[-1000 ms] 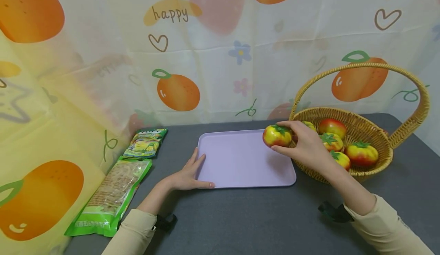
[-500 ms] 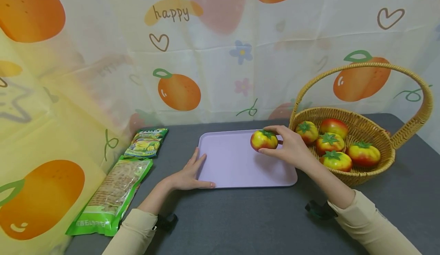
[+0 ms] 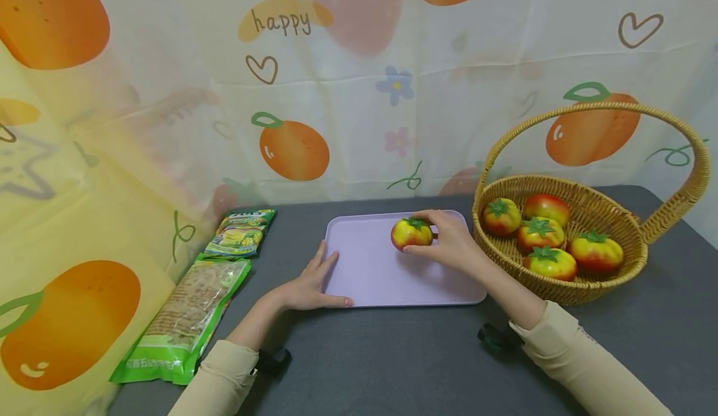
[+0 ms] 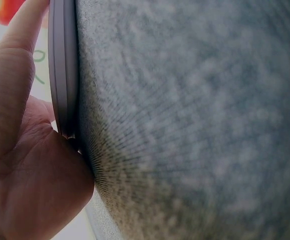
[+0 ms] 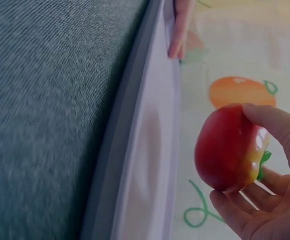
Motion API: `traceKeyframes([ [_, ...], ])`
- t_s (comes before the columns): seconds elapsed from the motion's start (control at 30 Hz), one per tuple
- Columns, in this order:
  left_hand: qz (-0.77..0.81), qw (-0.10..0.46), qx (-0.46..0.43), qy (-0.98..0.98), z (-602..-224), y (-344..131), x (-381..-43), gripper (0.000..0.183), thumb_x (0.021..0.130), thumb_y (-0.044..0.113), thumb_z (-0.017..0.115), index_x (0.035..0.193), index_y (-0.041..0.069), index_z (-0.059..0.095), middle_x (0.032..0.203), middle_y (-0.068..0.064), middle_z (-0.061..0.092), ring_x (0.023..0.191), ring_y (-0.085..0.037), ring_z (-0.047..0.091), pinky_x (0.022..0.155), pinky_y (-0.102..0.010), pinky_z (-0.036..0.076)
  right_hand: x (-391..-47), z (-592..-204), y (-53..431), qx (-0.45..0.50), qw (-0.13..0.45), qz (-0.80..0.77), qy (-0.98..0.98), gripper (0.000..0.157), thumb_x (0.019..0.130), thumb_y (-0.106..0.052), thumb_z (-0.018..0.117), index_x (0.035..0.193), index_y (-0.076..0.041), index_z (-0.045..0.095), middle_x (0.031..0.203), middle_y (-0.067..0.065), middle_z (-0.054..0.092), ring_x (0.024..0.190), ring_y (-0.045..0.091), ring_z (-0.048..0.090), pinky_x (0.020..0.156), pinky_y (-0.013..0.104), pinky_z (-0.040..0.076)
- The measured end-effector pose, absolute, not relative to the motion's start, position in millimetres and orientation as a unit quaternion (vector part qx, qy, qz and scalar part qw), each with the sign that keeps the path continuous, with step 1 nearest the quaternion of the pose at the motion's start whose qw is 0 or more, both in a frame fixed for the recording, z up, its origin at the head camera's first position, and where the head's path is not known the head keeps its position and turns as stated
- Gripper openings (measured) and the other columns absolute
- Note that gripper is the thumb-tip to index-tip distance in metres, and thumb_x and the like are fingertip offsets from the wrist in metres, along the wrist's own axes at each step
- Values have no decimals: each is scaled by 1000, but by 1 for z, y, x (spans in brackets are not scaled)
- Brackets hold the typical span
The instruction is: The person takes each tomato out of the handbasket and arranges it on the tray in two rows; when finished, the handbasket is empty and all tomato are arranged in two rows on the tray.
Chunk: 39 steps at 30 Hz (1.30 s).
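fruit [image 3: 411, 235] pinched by right hand [image 3: 453, 243] above tray [image 3: 367, 272]; backdrop cloth [image 3: 359, 110] reads "happy".

My left hand [image 3: 310, 287] lies with its thumb spread wide from the straight fingers; my right hand [image 3: 453, 244] is raised, thumb and fingertips curved in a pinch, both forearms [image 3: 253, 324] angling inward.

Tray [image 3: 364, 275] sat toward the back of the table [image 3: 392, 360], basket [image 3: 566, 291] just to its right with five fruits [image 3: 540, 235] in it. Off left, a bag [image 3: 185, 310] lay with a packet [image 3: 238, 235] right behind it, cloth [image 3: 348, 110] behind the lot. Left hand [image 3: 305, 288] was at the tray's near left corner, right hand [image 3: 451, 241] holding another fruit [image 3: 408, 235] over the tray.
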<state>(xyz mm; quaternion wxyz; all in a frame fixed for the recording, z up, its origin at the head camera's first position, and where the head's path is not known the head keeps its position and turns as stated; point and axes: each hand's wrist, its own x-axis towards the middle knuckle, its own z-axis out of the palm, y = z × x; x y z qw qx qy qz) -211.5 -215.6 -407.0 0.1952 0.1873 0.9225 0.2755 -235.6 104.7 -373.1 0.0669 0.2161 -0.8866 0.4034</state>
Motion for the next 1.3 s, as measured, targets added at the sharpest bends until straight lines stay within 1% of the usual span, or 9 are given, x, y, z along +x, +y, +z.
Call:
traceKeyframes([
  [0.17,282,197,182,921,-407,-216,-211,112,79,58,73,158,11,8,159,-15,-23,146,-39,-9,113,-61,10,-241,-378,92,228,75,394,-887,62,74,-31,86,125,-7,61,122,13,62,109,26,58,90,44,50],
  [0.5,278,201,173,923,-408,-216,-213,111,79,59,72,158,13,8,159,-14,-24,146,-40,-8,113,-62,11,-252,-379,66,227,60,378,-895,63,75,-33,85,126,-6,61,123,13,62,108,26,58,92,43,47],
  [0.7,270,207,169,925,-408,-217,-213,112,79,61,71,158,15,6,159,-11,-26,146,-37,-9,113,-61,10,-261,-379,51,212,42,379,-900,64,77,-36,83,128,-7,60,125,12,61,107,26,57,93,43,48],
  [1.0,269,210,164,926,-409,-215,-213,114,77,62,72,158,17,6,159,-7,-26,147,-36,-8,114,-60,11,-272,-383,31,198,21,385,-901,64,78,-32,83,130,-4,57,124,14,60,109,28,56,96,42,47],
  [1.3,271,209,169,924,-409,-216,-212,113,78,62,71,158,17,6,159,-8,-25,147,-36,-9,113,-60,10,-283,-385,14,219,24,365,-905,65,78,-29,83,130,0,56,127,16,58,113,27,55,99,41,44],
])
